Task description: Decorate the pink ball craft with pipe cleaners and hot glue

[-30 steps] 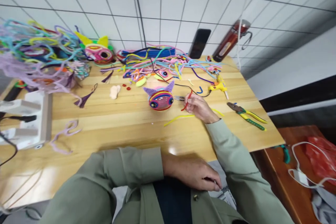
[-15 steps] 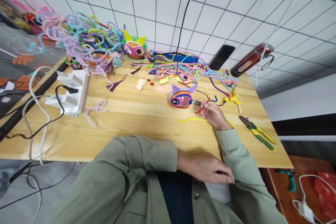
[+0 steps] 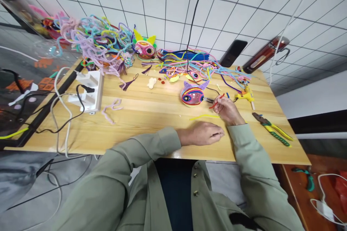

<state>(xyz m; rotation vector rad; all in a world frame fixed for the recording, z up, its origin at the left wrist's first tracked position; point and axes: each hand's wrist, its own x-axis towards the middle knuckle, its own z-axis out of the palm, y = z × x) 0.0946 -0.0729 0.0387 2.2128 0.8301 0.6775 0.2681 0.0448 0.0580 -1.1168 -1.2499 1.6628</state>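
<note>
Right hand (image 3: 227,110) — holding tweezers (image 3: 208,100) and a red pipe cleaner (image 3: 221,96) beside the purple-eared toy (image 3: 194,97), which sits on the table (image 3: 146,115). Left hand (image 3: 202,133) — loosely curled nearer the body; contents cannot be told.

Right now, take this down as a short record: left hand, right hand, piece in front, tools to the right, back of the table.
left hand: loosely curled; contents, if any, can't be told
right hand: holds a slim metal tool and a thin red fuzzy stem
piece in front: glossy round pink ornament with purple ears; the tool points toward it
tools to the right: yellow glue gun, pliers with yellow-and-green handles
back of the table: black phone and reddish-brown flask, by the white tiled wall
</note>
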